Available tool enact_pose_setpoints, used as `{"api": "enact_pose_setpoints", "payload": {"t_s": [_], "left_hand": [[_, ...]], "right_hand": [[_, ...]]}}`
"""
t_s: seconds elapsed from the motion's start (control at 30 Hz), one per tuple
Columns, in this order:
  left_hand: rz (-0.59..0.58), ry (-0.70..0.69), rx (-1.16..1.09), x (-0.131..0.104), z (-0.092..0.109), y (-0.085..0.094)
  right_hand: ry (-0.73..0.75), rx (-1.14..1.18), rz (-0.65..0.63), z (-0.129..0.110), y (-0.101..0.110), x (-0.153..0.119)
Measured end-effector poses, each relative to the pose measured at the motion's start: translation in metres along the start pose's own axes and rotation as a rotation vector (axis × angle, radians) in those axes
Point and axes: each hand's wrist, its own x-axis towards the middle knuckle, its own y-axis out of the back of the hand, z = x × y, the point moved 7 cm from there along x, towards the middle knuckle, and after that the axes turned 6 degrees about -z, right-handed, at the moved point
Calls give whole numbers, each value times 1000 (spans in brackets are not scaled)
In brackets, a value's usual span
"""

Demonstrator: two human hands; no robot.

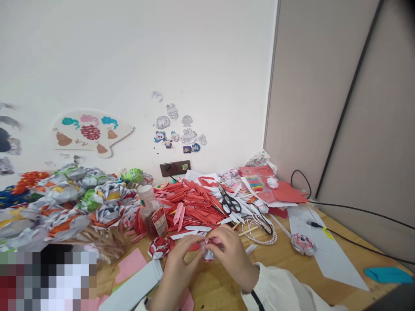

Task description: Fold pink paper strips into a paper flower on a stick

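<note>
My left hand (182, 258) and my right hand (231, 254) meet over the front middle of the table. Their fingertips pinch a small piece of folded white and pinkish paper (208, 255) between them, partly hidden by the fingers. Just left of my left hand sits a red and white paper flower (159, 247). Behind my hands spreads a big heap of folded red paper strips (191, 199), with black-handled scissors (231, 204) lying at its right side. A loop of pearl-like beads (273, 233) lies beyond my right hand.
Many paper flowers (66, 190) crowd the left side. A plastic bottle (147, 196) and a small red box (160, 221) stand near the strips. White sheets (132, 287) lie at front left. To the right are another flower (303, 244), a black cable (353, 244) and blue paper (388, 274).
</note>
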Motion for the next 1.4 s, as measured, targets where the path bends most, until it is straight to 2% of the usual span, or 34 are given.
{"api": "enact_pose_setpoints", "payload": {"t_s": [0.23,0.53,0.6,0.7,0.83,0.97,1.13,1.4], "left_hand": [[12,-77,39,-3,7,3],[-5,-76,34,1,10,6],[-47,-76,28,2,12,6],[-191,-68,-3,3,14,1],[-405,-10,-117,2,1,-11],[-506,180,-309,0,-30,-26],[-516,295,-376,-2,-50,-37],[-488,320,-333,-4,-49,-37]], "right_hand": [[98,-65,-27,-11,5,-1],[23,39,-24,-5,4,1],[37,52,-37,-7,3,1],[19,96,-75,-8,1,1],[-150,316,-191,6,-13,0],[-349,470,-320,26,-30,-4],[-416,518,-462,41,-41,-9],[-450,476,-438,50,-42,-13]]}}
